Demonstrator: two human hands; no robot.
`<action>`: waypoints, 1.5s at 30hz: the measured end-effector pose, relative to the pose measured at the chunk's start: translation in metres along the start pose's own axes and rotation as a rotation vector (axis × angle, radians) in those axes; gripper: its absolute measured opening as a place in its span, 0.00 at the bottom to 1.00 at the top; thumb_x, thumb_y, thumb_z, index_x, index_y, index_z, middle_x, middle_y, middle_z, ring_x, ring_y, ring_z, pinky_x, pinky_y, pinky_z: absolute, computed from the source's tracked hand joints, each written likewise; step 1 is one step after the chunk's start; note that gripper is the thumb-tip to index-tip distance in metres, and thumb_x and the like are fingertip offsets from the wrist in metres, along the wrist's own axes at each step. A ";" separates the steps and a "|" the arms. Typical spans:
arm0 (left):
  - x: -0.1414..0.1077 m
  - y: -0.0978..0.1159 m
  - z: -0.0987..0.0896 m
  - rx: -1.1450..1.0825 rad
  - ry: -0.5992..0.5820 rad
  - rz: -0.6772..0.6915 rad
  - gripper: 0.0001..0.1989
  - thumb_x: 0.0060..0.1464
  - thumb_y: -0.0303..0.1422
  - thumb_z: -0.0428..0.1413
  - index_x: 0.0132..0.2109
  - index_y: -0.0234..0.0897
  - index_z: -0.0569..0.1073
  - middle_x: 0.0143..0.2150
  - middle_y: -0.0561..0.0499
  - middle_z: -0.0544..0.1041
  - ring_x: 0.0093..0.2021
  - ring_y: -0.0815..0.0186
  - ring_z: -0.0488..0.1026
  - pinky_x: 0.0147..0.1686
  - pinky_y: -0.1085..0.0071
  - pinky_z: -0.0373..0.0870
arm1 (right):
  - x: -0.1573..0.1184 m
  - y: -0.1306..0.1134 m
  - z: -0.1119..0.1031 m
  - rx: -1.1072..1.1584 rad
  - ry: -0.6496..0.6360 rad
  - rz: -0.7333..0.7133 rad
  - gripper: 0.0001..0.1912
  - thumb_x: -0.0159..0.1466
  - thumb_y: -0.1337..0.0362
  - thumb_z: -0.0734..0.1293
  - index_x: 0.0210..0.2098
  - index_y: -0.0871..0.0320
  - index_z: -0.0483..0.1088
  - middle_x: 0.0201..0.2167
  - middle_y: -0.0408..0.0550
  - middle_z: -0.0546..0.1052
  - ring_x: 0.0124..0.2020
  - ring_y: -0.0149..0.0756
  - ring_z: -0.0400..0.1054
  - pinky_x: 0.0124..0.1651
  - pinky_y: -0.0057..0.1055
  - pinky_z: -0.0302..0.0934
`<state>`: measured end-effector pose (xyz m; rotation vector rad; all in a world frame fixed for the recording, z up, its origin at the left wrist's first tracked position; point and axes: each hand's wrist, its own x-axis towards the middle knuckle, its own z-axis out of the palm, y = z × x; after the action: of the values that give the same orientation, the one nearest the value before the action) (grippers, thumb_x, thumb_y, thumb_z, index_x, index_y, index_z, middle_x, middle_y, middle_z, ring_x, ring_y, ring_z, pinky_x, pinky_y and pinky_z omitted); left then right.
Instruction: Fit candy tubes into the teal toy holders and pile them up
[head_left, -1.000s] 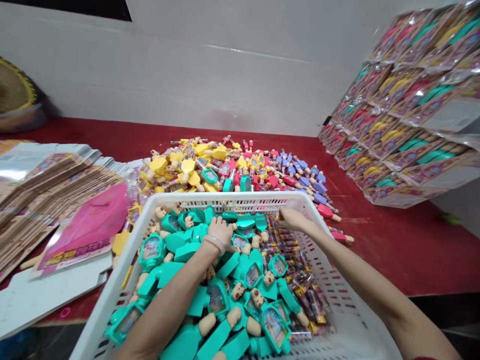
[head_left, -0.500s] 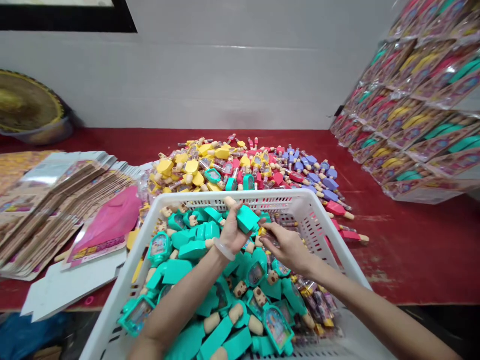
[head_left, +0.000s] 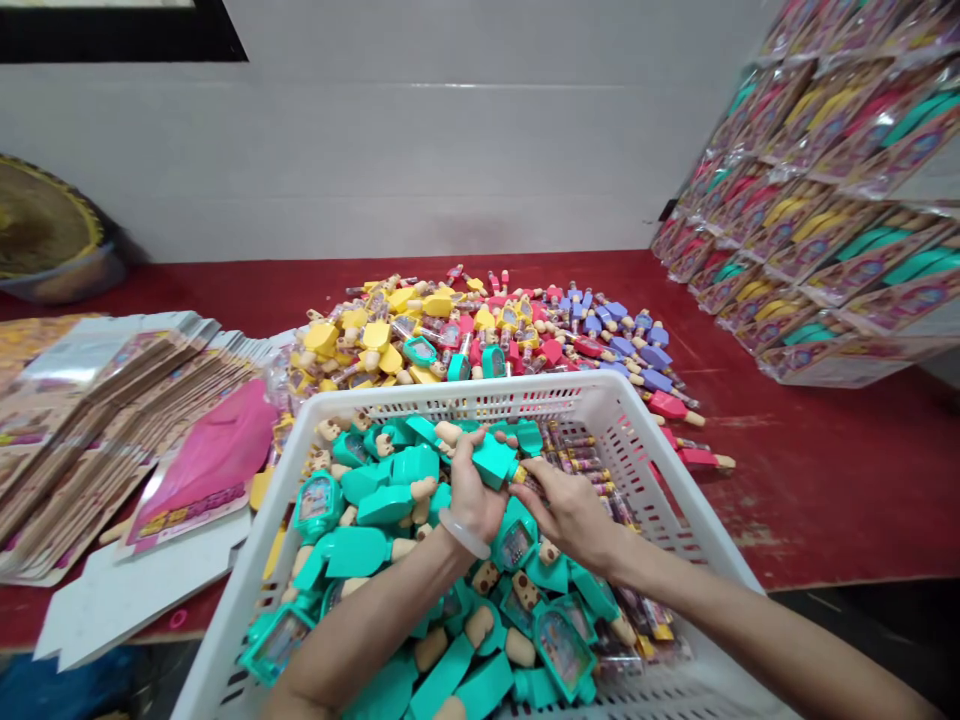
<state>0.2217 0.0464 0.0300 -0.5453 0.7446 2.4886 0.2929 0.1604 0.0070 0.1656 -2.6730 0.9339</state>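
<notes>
The left hand (head_left: 472, 497) is curling firmly around a teal toy (head_left: 493, 461), holding it just above the heap inside the white plastic basket (head_left: 450, 395), with a clear bangle (head_left: 463, 534) riding on the wrist. The main change is on the other side: the right hand (head_left: 571, 515) has drawn in from the basket's right side and is now almost meeting the left. Its fingers (head_left: 536, 470) are partly closed and pinching at the toy's end, though I cannot tell whether they have hold of the toy or of a wrapped candy tube there. Teal toys are filling most of the basket, with wrapped candy tubes (head_left: 589, 490) lying along its right side. Beyond the basket, a heap of yellow, red and purple toys (head_left: 480, 330) is spreading over the red surface (head_left: 817, 480). Left of the basket, flat packaging cards (head_left: 97, 420) are lying stacked, while filled packs (head_left: 825, 200) are standing in rows to its right.
</notes>
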 end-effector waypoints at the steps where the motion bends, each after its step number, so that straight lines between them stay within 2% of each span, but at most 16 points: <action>1: -0.002 -0.001 -0.001 0.004 -0.015 0.009 0.08 0.44 0.31 0.58 0.33 0.35 0.69 0.27 0.53 0.73 0.28 0.67 0.74 0.28 0.73 0.70 | 0.002 0.001 -0.001 0.218 -0.102 0.124 0.21 0.68 0.49 0.55 0.35 0.59 0.69 0.25 0.47 0.72 0.24 0.32 0.65 0.26 0.28 0.57; 4: -0.005 0.000 -0.003 0.041 -0.126 0.060 0.09 0.46 0.34 0.58 0.35 0.36 0.69 0.29 0.53 0.75 0.26 0.67 0.74 0.22 0.76 0.65 | 0.010 0.006 -0.003 0.851 -0.537 0.430 0.30 0.66 0.40 0.48 0.28 0.57 0.64 0.13 0.35 0.58 0.10 0.25 0.48 0.15 0.26 0.47; 6: -0.003 0.002 -0.002 0.066 -0.161 0.114 0.09 0.47 0.35 0.58 0.35 0.36 0.69 0.29 0.53 0.75 0.27 0.67 0.74 0.21 0.77 0.64 | 0.014 0.010 -0.004 1.012 -0.703 0.507 0.33 0.65 0.38 0.45 0.29 0.57 0.64 0.12 0.34 0.57 0.07 0.25 0.44 0.13 0.26 0.44; 7: 0.000 0.003 -0.001 0.065 -0.154 0.123 0.09 0.47 0.35 0.58 0.34 0.35 0.70 0.28 0.53 0.75 0.27 0.67 0.74 0.22 0.77 0.65 | 0.016 0.011 -0.004 0.972 -0.676 0.497 0.32 0.65 0.38 0.48 0.31 0.58 0.65 0.13 0.36 0.61 0.08 0.26 0.48 0.13 0.26 0.46; 10: 0.007 0.003 -0.001 0.036 -0.097 0.103 0.11 0.46 0.37 0.60 0.31 0.34 0.70 0.25 0.53 0.74 0.27 0.69 0.73 0.29 0.75 0.69 | 0.013 0.009 -0.006 0.598 -0.264 0.343 0.25 0.60 0.42 0.63 0.37 0.58 0.69 0.26 0.45 0.72 0.22 0.31 0.64 0.22 0.26 0.55; 12: 0.008 0.001 -0.002 0.050 -0.091 0.091 0.12 0.47 0.39 0.60 0.29 0.33 0.70 0.25 0.52 0.74 0.27 0.68 0.74 0.31 0.74 0.70 | 0.008 0.008 -0.006 0.467 -0.127 0.282 0.22 0.58 0.45 0.67 0.39 0.58 0.71 0.29 0.47 0.73 0.28 0.33 0.66 0.27 0.27 0.58; 18: 0.003 -0.001 -0.005 0.134 -0.241 0.125 0.12 0.49 0.40 0.58 0.31 0.34 0.71 0.27 0.51 0.76 0.29 0.66 0.75 0.31 0.74 0.70 | 0.005 0.013 -0.002 1.099 -0.693 0.522 0.30 0.65 0.40 0.50 0.37 0.58 0.67 0.13 0.35 0.59 0.08 0.29 0.51 0.13 0.28 0.49; 20: 0.008 0.001 -0.006 0.143 -0.196 0.165 0.13 0.49 0.41 0.59 0.32 0.34 0.72 0.27 0.51 0.76 0.29 0.67 0.75 0.31 0.74 0.70 | 0.009 0.013 -0.005 0.934 -0.576 0.452 0.28 0.64 0.40 0.54 0.38 0.59 0.68 0.16 0.39 0.66 0.13 0.31 0.59 0.16 0.28 0.54; 24: 0.016 0.001 -0.008 0.113 -0.076 0.121 0.14 0.47 0.42 0.60 0.31 0.33 0.72 0.26 0.51 0.76 0.29 0.66 0.75 0.32 0.74 0.70 | 0.008 0.009 -0.008 0.414 -0.127 0.236 0.22 0.59 0.46 0.67 0.43 0.57 0.69 0.34 0.49 0.75 0.33 0.35 0.69 0.32 0.29 0.61; 26: 0.014 -0.001 -0.010 0.102 -0.098 0.095 0.13 0.47 0.40 0.60 0.32 0.34 0.72 0.26 0.52 0.75 0.29 0.66 0.75 0.32 0.73 0.70 | 0.003 0.008 -0.005 0.531 -0.207 0.307 0.20 0.62 0.46 0.63 0.39 0.57 0.68 0.27 0.44 0.72 0.25 0.31 0.66 0.27 0.27 0.59; 28: 0.012 -0.001 -0.010 0.114 -0.154 0.112 0.11 0.47 0.39 0.59 0.32 0.35 0.71 0.26 0.52 0.75 0.30 0.66 0.75 0.32 0.73 0.70 | -0.002 0.008 -0.001 0.847 -0.442 0.475 0.22 0.65 0.42 0.57 0.34 0.56 0.65 0.16 0.35 0.61 0.13 0.26 0.54 0.17 0.25 0.50; 31: 0.017 0.002 -0.012 0.232 -0.235 0.149 0.13 0.49 0.41 0.58 0.34 0.35 0.71 0.29 0.50 0.76 0.32 0.64 0.75 0.34 0.72 0.70 | 0.003 0.014 -0.003 1.139 -0.651 0.629 0.24 0.64 0.39 0.56 0.35 0.55 0.63 0.12 0.31 0.55 0.09 0.25 0.46 0.12 0.23 0.44; 35: 0.039 0.001 -0.025 0.808 -0.261 0.253 0.17 0.51 0.48 0.54 0.37 0.38 0.71 0.35 0.46 0.76 0.39 0.60 0.75 0.37 0.68 0.70 | 0.048 0.037 -0.034 0.814 -0.384 0.560 0.22 0.60 0.44 0.65 0.30 0.59 0.66 0.12 0.32 0.56 0.11 0.21 0.45 0.13 0.21 0.40; 38: 0.046 -0.009 -0.042 1.093 -0.294 0.263 0.17 0.37 0.45 0.65 0.29 0.40 0.70 0.30 0.48 0.74 0.41 0.54 0.74 0.43 0.62 0.68 | 0.096 0.058 -0.060 0.576 -0.164 0.433 0.22 0.60 0.45 0.66 0.29 0.60 0.66 0.17 0.38 0.64 0.14 0.23 0.55 0.15 0.22 0.49; 41: 0.040 -0.021 -0.058 1.211 -0.320 0.286 0.21 0.24 0.37 0.70 0.22 0.41 0.64 0.28 0.47 0.71 0.49 0.45 0.69 0.54 0.54 0.59 | 0.120 0.075 -0.065 0.282 -0.287 0.431 0.21 0.63 0.48 0.63 0.43 0.61 0.68 0.32 0.50 0.75 0.23 0.32 0.69 0.21 0.26 0.61; 45: 0.038 -0.030 -0.069 1.213 -0.288 0.338 0.22 0.25 0.33 0.69 0.23 0.40 0.62 0.33 0.42 0.70 0.57 0.37 0.59 0.60 0.47 0.44 | 0.107 0.090 -0.040 -0.352 -0.581 0.369 0.14 0.66 0.57 0.63 0.36 0.63 0.72 0.30 0.52 0.76 0.29 0.37 0.72 0.32 0.30 0.65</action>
<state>0.2234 0.0403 -0.0538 0.3975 2.0446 1.7835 0.1828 0.2545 0.0184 -0.1706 -3.4407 0.5403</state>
